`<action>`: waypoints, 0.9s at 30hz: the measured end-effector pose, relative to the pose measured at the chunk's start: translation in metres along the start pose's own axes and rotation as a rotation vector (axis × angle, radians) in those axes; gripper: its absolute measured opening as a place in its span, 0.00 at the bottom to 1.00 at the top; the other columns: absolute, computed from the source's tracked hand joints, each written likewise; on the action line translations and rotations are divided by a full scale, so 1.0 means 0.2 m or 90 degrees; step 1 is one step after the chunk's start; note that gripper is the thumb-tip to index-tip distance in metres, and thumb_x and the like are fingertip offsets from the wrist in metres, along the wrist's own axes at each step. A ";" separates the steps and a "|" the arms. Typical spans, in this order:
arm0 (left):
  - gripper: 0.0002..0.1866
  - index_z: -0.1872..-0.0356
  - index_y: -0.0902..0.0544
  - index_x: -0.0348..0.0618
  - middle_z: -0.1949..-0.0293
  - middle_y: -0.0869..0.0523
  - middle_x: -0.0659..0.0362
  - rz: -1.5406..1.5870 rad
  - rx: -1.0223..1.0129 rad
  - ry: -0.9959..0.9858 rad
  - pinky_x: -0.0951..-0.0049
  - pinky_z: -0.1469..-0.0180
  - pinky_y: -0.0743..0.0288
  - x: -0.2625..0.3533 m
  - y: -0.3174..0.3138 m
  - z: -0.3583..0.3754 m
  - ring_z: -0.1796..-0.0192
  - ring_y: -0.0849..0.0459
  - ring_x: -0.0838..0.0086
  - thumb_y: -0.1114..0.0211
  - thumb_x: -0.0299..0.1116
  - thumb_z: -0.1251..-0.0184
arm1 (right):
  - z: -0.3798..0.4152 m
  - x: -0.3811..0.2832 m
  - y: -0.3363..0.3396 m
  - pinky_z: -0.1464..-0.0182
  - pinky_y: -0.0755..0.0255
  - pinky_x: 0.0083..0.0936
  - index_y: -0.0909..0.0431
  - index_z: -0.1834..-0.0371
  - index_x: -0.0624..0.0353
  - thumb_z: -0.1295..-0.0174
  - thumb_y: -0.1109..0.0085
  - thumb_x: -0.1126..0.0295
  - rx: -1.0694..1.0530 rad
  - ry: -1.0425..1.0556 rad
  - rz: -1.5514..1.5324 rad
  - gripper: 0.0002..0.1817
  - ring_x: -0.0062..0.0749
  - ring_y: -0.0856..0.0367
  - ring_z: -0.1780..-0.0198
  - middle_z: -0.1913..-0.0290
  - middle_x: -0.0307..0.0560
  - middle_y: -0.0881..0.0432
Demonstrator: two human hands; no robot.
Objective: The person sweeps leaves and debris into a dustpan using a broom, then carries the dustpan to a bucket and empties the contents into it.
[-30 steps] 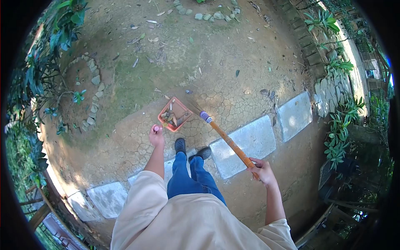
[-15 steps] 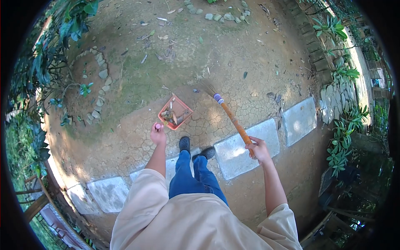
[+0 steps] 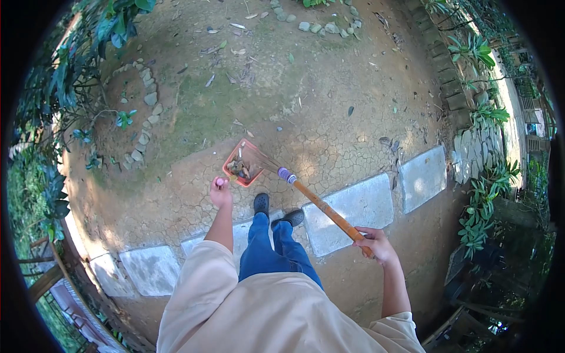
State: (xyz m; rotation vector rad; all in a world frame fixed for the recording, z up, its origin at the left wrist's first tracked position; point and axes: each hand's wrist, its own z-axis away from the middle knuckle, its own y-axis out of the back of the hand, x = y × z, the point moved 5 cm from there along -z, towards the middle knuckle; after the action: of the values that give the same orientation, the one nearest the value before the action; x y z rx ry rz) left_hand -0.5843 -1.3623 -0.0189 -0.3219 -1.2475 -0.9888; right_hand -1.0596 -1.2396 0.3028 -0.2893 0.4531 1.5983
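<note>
My left hand [image 3: 220, 194] is closed round the pink-tipped handle of an orange dustpan [image 3: 252, 176], which lies on the cracked ground ahead of my feet. Dry leaves and debris [image 3: 239, 168] sit in the pan. In my right hand [image 3: 378, 246] is the orange handle of a broom [image 3: 326, 210] with a purple and white binding. Its thin bristles reach to the right side of the dustpan and over its opening.
Pale stone slabs [image 3: 348, 215] run in a row across the ground near my dark shoes [image 3: 261, 203]. Stone rings [image 3: 151, 99] lie at the upper left and top. Scattered leaves [image 3: 388, 143] dot the soil; plants [image 3: 485, 197] line the right side.
The broom head has swung left to the dustpan, and my right hand has moved slightly right and down. My left hand has barely moved.
</note>
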 end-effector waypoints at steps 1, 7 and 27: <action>0.21 0.43 0.20 0.40 0.54 0.16 0.58 0.006 0.009 -0.005 0.73 0.45 0.23 -0.01 0.02 0.00 0.52 0.18 0.74 0.31 0.18 0.38 | -0.01 -0.02 0.00 0.82 0.38 0.22 0.27 0.34 0.70 0.49 0.33 0.76 0.005 0.010 0.005 0.34 0.23 0.29 0.83 0.76 0.44 0.19; 0.21 0.42 0.22 0.37 0.51 0.16 0.58 0.044 0.054 0.010 0.72 0.41 0.24 -0.14 0.14 -0.06 0.50 0.18 0.73 0.33 0.18 0.37 | -0.17 -0.13 -0.06 0.83 0.39 0.22 0.28 0.33 0.71 0.48 0.35 0.78 0.028 0.068 0.042 0.34 0.22 0.29 0.84 0.73 0.47 0.17; 0.23 0.43 0.22 0.40 0.48 0.17 0.58 0.042 0.107 0.116 0.74 0.39 0.26 -0.26 0.30 -0.14 0.46 0.18 0.74 0.30 0.17 0.39 | -0.50 -0.32 -0.38 0.83 0.38 0.22 0.27 0.32 0.64 0.46 0.34 0.76 -0.088 0.018 0.236 0.34 0.23 0.26 0.83 0.70 0.50 0.15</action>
State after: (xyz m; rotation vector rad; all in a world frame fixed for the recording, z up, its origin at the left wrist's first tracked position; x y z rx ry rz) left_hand -0.5202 -1.3246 -0.0569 -0.1370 -1.1380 -0.8317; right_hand -0.9869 -1.3391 0.2330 -0.3466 0.4358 1.9941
